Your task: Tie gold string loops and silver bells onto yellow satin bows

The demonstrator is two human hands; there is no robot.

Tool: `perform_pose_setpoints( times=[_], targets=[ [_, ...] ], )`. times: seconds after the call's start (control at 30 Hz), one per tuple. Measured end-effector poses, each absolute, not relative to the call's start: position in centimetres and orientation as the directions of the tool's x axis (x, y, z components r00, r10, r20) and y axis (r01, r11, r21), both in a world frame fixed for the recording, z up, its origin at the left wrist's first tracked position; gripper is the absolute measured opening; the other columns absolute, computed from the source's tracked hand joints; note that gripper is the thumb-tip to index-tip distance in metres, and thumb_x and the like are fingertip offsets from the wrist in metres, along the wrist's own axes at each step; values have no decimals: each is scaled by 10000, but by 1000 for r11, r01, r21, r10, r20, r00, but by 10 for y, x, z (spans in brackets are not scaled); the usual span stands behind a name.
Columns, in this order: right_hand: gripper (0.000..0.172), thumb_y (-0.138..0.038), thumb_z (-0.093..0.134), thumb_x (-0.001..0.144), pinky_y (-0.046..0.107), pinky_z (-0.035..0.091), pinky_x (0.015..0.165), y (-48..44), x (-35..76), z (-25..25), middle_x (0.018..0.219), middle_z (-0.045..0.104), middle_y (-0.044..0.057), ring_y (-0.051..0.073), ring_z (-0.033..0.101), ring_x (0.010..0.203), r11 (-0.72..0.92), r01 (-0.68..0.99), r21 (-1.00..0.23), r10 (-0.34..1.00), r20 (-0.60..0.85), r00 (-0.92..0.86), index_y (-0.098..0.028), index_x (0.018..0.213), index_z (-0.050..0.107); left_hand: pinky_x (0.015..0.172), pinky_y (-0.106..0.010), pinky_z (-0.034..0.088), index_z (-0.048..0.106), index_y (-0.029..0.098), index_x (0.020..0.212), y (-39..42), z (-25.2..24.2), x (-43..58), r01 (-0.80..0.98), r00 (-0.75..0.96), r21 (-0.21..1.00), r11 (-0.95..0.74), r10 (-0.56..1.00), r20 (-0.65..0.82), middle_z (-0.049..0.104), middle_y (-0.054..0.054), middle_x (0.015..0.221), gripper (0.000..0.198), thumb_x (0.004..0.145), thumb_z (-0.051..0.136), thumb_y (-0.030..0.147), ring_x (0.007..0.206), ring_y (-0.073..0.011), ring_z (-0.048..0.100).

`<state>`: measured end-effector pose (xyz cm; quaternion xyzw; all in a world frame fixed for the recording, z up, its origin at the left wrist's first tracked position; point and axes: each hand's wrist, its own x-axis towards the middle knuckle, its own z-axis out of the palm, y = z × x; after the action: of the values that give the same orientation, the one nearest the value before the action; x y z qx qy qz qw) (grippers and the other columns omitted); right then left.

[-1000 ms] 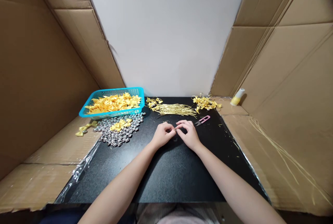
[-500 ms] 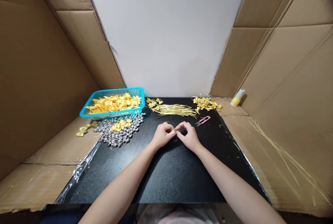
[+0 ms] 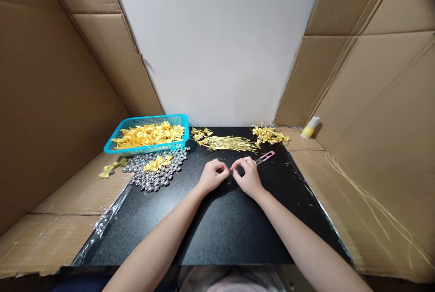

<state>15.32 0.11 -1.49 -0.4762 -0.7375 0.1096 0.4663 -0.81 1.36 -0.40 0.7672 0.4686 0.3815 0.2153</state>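
Black tabletop (image 3: 234, 233) is free between the forearms (image 3: 166, 237), near edge up to left hand (image 3: 213, 175) and right hand (image 3: 249, 178). Silver beads (image 3: 156, 182) and blue basket (image 3: 186, 134) block far left; gold strips (image 3: 233, 143) lie straight ahead, pink snips (image 3: 269, 155) just past the right hand. Cardboard wall (image 3: 380, 102) bounds the right.

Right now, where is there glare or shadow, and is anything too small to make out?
In the head view, pale glare on the black tabletop, glints on silver beads, a shadow beside the white-and-yellow object; also there, the tiny item between left hand and right hand is too small to identify.
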Motion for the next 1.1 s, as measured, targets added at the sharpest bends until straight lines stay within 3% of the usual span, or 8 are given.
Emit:
perform_pose_setpoints(
  times=[0.27,0.57,0.73,0.97,1.1],
  targets=[
    [159,-74,527,756,386,312,829,6,165,-11,777,649,9,216,514,831,528,700,-482,772,615,-159,-229,759,561,611,-232,376,595,158,513,13,-4,-8,557,229,698,-450,891,391,566,14,526,191,687,556,92,564,-116,494],
    [197,-39,506,778,376,296,818,10,167,-12,825,685,3,212,507,822,505,742,-441,757,640,-134,-230,792,554,582,-218,348,588,153,531,15,-6,-6,524,241,726,-446,895,375,530,24,518,169,685,539,102,544,-103,462],
    [185,-57,511,791,387,298,836,13,168,-14,828,692,4,221,506,825,474,748,-465,754,652,-72,-233,799,563,549,-209,329,575,153,526,14,-6,-6,495,247,753,-434,901,357,514,32,507,161,677,534,116,527,-95,441],
    [127,-135,479,835,444,330,875,29,191,-21,885,671,64,268,513,905,354,724,-593,769,625,136,-223,839,571,550,-215,355,576,154,526,16,-7,-9,451,196,805,-386,922,333,554,14,541,173,685,505,161,537,-107,477],
    [110,-204,548,829,404,415,830,25,184,-19,948,683,70,259,547,925,415,653,-634,813,580,46,-223,920,607,551,-216,371,617,155,561,17,-6,-9,422,185,825,-375,927,327,576,9,553,189,695,485,180,539,-112,488]
  ],
)
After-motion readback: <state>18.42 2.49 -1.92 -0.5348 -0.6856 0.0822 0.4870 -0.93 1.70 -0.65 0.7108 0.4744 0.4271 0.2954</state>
